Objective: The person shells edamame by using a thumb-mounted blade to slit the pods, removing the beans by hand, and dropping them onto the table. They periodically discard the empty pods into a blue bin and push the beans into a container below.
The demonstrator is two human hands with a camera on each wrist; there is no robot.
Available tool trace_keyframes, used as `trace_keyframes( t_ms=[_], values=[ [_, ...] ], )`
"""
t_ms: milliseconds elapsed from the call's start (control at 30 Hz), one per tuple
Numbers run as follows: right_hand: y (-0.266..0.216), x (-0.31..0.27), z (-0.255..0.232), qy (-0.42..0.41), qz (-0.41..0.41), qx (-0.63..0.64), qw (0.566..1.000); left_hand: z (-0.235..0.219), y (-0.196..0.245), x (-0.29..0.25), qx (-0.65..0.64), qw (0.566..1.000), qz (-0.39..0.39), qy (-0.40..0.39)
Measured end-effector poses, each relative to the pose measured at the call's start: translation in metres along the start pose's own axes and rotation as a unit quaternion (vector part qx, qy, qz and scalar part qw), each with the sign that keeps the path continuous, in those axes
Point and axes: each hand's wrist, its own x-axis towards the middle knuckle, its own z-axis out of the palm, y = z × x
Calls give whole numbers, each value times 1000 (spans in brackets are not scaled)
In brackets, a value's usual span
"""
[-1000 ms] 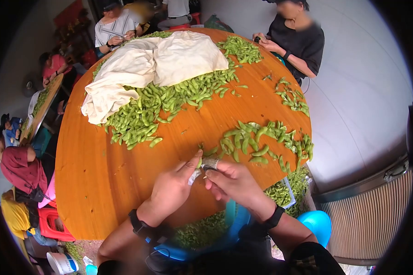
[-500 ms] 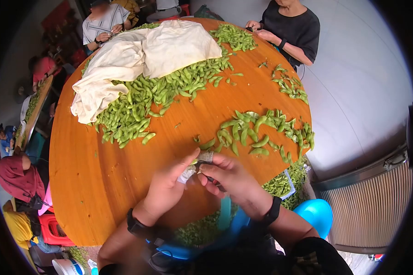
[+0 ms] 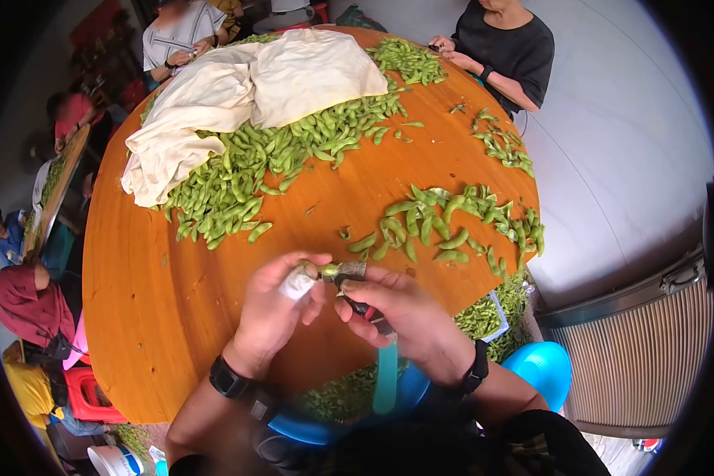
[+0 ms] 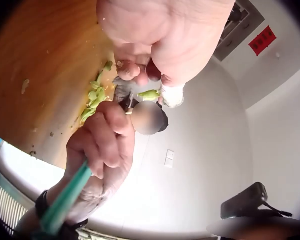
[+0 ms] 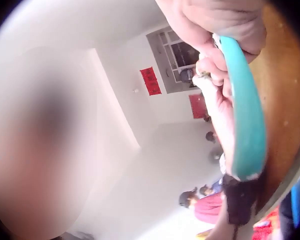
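Observation:
My left hand (image 3: 268, 309) pinches a green soybean pod (image 4: 149, 94) at the tips of its thumb and fingers. White wrapping (image 3: 297, 283) covers its thumb. Close on the right, my right hand (image 3: 420, 321) grips a tool with a long flat teal handle (image 3: 386, 373), which sticks out below the fist. The tool's working end is hidden among the fingers. Grey wrapping (image 3: 352, 270) is round the right index finger, its tip right at the pod. Both hands are above the near edge of the wooden table (image 3: 214, 317).
Loose pods (image 3: 452, 238) lie just beyond my right hand. Farther back, a big pod heap (image 3: 246, 174) is partly under cream cloth (image 3: 317, 75). A blue basin (image 3: 293, 430) with green contents sits below my hands. People sit around the table; a blue stool (image 3: 543, 373) stands at right.
My left hand has drawn slightly left and its fingers have turned, showing the white-wrapped thumb. The teal handle now hangs in plain sight below my right hand. The head view has shifted a little.

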Motion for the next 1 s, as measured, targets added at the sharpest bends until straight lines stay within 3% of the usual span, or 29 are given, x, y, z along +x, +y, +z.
trace_keyframes(
  t_ms=[67, 100, 133, 167, 233, 267, 333, 400, 467, 567, 1000],
  values=[
    [-6, -4, 5, 44, -5, -180, 983, 7, -2, 0, -3, 999, 41, 35],
    [-8, -4, 5, 81, -52, -281, 955, 9, -2, 1, 48, 994, 58, 76],
    [-11, -5, 4, 80, -52, -283, 954, 11, -1, 2, 100, 985, 75, 116],
    [-15, -6, 4, 84, -82, -339, 934, 15, 2, 3, 99, 985, 76, 117],
    [-20, -6, 7, 79, -112, -416, 899, 23, 7, 4, 225, 969, 43, 95],
    [-19, -4, 6, 80, -112, -417, 899, 24, 6, 2, 225, 969, 43, 95],
    [-15, 0, 5, 45, -126, -457, 879, 24, 2, -1, 396, 914, 41, 80],
    [-15, 1, 7, 41, -124, -458, 879, 16, -8, 1, 398, 912, 76, 71],
    [-13, 3, 7, 34, -120, -458, 880, 13, -9, 1, 464, 876, 114, 63],
    [-12, 3, 6, 30, -102, -454, 885, 21, -10, 1, 477, 864, 118, 111],
    [0, 3, 5, 35, -102, -471, 875, 15, -15, 0, 620, 760, 181, 76]
  ],
)
